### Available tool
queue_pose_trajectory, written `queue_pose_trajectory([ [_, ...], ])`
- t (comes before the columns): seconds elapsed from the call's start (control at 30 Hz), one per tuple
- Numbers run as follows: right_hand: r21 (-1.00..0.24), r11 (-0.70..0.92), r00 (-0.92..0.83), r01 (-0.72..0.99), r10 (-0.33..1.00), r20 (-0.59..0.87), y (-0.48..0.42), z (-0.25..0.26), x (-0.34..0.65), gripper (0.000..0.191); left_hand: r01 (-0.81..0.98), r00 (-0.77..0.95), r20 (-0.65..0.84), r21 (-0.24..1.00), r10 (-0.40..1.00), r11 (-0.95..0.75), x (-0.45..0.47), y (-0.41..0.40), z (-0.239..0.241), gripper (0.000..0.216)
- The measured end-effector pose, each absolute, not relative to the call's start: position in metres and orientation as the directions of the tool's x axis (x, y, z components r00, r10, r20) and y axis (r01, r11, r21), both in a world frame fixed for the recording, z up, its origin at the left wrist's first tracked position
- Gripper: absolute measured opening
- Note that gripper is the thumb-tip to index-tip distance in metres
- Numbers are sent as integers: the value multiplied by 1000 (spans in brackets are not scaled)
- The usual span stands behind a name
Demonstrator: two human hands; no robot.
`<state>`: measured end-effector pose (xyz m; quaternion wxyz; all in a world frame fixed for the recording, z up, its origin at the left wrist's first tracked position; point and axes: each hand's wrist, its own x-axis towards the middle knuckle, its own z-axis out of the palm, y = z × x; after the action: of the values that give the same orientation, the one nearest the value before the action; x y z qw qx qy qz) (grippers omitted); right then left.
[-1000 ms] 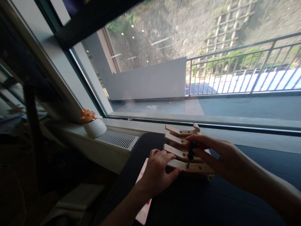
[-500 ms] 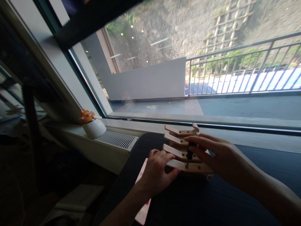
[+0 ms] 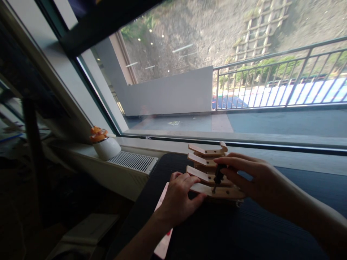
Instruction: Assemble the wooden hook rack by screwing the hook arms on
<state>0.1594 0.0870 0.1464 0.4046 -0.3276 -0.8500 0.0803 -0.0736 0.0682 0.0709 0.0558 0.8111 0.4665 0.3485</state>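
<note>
A wooden rack (image 3: 197, 173) with several angled slats and dark screw holes lies on the black table. My right hand (image 3: 248, 171) grips a short screwdriver (image 3: 219, 174) by its black handle. The screwdriver stands nearly upright, slightly tilted, its tip at a hole in the nearest slat (image 3: 225, 193). My left hand (image 3: 181, 196) closes round the left end of that slat, thumb on the near side and fingers over the top. Part of the rack's right side is hidden behind my right hand.
Under my left forearm lies a flat pale pink object (image 3: 162, 242) with printing. The black table (image 3: 206, 234) meets the window sill (image 3: 173, 145). Left of it, a white container with an orange top (image 3: 105, 146) stands beside a vent grille (image 3: 135, 161). Beyond the glass runs a railing (image 3: 260, 86).
The whole view has shifted very slightly. Both hands keep their places on the rack and the screwdriver, whose tip stays at the same hole.
</note>
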Motion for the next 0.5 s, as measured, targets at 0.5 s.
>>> queue_pose_trajectory([
  [0.5,-424,781,-442,457,614,654,85,144,152,16,719,330,494,421,805,-553,-73,68,73,27],
])
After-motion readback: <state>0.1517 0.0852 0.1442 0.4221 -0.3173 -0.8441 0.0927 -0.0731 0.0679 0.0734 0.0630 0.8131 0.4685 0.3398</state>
